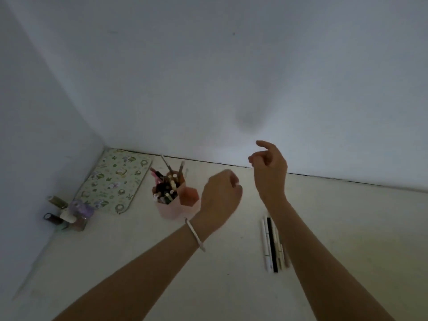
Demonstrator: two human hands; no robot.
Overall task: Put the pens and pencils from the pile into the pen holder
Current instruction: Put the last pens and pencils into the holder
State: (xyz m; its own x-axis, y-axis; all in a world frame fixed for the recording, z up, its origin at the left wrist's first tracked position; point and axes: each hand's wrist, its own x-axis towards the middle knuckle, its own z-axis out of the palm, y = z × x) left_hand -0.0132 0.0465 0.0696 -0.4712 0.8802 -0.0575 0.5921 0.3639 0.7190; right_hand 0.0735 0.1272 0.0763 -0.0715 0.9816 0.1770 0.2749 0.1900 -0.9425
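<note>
A pink pen holder (176, 208) with several compartments stands on the pale table, and several pens and pencils stick out of its left compartments. A small pile of pens and pencils (273, 245), white, black and grey, lies flat on the table to the right. My left hand (220, 198), with a white bangle on the wrist, hovers just right of the holder with fingers curled; nothing shows in it. My right hand (269, 169) is raised above the pile, near the wall, fingers loosely bent and apart, holding nothing.
A flowered green pouch (115, 179) lies in the back left corner. Several small bottles (67, 214) stand at the left wall. White walls close the table at the back and left. The table's bare surface (347, 228) stretches right of the pile.
</note>
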